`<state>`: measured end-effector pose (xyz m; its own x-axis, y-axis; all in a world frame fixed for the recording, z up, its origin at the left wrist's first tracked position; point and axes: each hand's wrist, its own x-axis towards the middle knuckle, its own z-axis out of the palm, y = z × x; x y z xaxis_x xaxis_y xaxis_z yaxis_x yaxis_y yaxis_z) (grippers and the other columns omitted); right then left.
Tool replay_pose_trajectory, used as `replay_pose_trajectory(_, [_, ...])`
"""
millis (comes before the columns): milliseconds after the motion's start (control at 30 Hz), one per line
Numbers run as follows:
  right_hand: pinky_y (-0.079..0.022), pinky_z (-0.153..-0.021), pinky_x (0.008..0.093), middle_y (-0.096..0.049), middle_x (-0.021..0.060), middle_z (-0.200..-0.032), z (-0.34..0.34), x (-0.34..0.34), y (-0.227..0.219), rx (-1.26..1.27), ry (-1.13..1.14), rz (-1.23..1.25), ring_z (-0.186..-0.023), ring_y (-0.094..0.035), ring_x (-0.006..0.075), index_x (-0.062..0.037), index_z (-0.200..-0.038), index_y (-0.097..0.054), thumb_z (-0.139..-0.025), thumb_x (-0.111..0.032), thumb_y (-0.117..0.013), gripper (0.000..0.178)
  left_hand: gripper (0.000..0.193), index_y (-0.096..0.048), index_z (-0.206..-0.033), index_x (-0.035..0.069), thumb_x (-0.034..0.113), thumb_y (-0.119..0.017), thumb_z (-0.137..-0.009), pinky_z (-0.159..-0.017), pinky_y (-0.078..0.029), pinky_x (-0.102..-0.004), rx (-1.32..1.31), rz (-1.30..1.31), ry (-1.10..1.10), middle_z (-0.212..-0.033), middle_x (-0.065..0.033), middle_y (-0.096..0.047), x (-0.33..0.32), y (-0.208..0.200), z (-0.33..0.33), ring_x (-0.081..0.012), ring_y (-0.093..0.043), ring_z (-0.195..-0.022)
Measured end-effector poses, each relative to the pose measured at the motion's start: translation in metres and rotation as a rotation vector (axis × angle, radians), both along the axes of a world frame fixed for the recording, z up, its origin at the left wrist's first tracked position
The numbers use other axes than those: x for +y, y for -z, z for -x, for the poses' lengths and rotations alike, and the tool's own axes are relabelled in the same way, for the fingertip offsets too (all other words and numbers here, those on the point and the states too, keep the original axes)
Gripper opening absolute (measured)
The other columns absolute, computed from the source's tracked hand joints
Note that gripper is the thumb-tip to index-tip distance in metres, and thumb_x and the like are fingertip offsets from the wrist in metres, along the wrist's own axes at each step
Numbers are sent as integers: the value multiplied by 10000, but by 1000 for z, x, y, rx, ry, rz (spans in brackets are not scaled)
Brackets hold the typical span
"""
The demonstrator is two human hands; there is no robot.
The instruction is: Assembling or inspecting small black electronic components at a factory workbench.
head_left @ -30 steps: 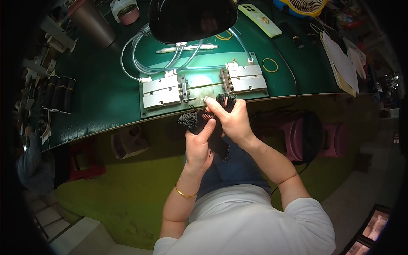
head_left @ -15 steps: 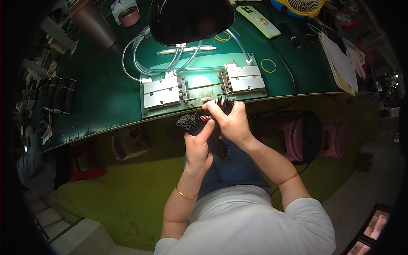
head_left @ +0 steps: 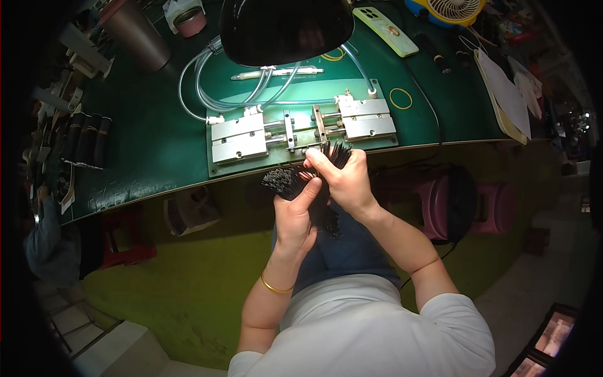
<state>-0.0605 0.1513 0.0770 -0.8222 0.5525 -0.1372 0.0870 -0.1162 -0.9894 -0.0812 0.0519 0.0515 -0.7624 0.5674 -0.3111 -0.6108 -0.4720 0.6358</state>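
Observation:
My left hand (head_left: pixel 295 217) is closed round a thick bundle of thin black strands (head_left: pixel 281 181), their cut ends pointing up and left. In my right hand (head_left: pixel 347 182) a smaller bunch of the same black strands (head_left: pixel 337 152) is gripped, with thumb and forefinger pinched at its left. Just beyond the fingertips stands a fixture with a left metal cylinder block (head_left: pixel 239 139) and a right metal cylinder block (head_left: pixel 365 118). Their rods are out, holding a left end plate (head_left: pixel 289 130) and a right end plate (head_left: pixel 320 124) a short gap apart. What the pinched fingertips hold is too small to name.
A black lamp head (head_left: pixel 286 31) hangs over the fixture. Clear air hoses (head_left: pixel 201 81), a white pen (head_left: pixel 276 73) and a green-cased phone (head_left: pixel 385 31) lie behind it on the green table (head_left: pixel 151 113). Black bundles (head_left: pixel 88 139) sit at the left.
The two end plates have slid inward toward each other on their rods, from close against their blocks. My hands keep their grip on the black strands, the right barely shifting.

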Motion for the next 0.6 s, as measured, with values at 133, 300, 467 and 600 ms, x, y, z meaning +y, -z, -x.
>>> replay_pose_trajectory(133, [-398,-399,206,-593,27,-609,-3,1,-4,-2,-59,26,-461,-492,51,14,-707,-612,-795,-125,-587,167,120,-553,-927,12,63,-556,-818,-564,-456,-255,-32,-2,15,-810,-42,-563,1,-3,0,-121,-536,-651])
replay_pose_trajectory(300, [-414,-415,207,-599,30,-625,-5,1,1,97,-103,-30,-488,-517,58,19,-721,-616,-796,-122,-583,163,126,-547,-934,11,71,-551,-823,-563,-454,-257,-25,-40,45,-809,-41,-562,-2,-3,1,-118,-532,-647])
replay_pose_trajectory(467, [-435,-431,203,-609,47,-635,-7,-2,0,86,-70,4,-560,-582,86,25,-755,-624,-803,-120,-574,161,109,-545,-919,12,69,-547,-825,-567,-456,-265,-27,-18,42,-806,-46,-562,-4,-8,-2,-121,-534,-650])
replay_pose_trajectory(600, [-445,-437,199,-614,59,-642,-6,-3,-2,40,-37,45,-596,-609,106,28,-774,-626,-805,-116,-571,157,94,-542,-902,13,60,-549,-821,-572,-461,-272,-21,-10,21,-803,-51,-562,-4,-5,-4,-125,-540,-659])
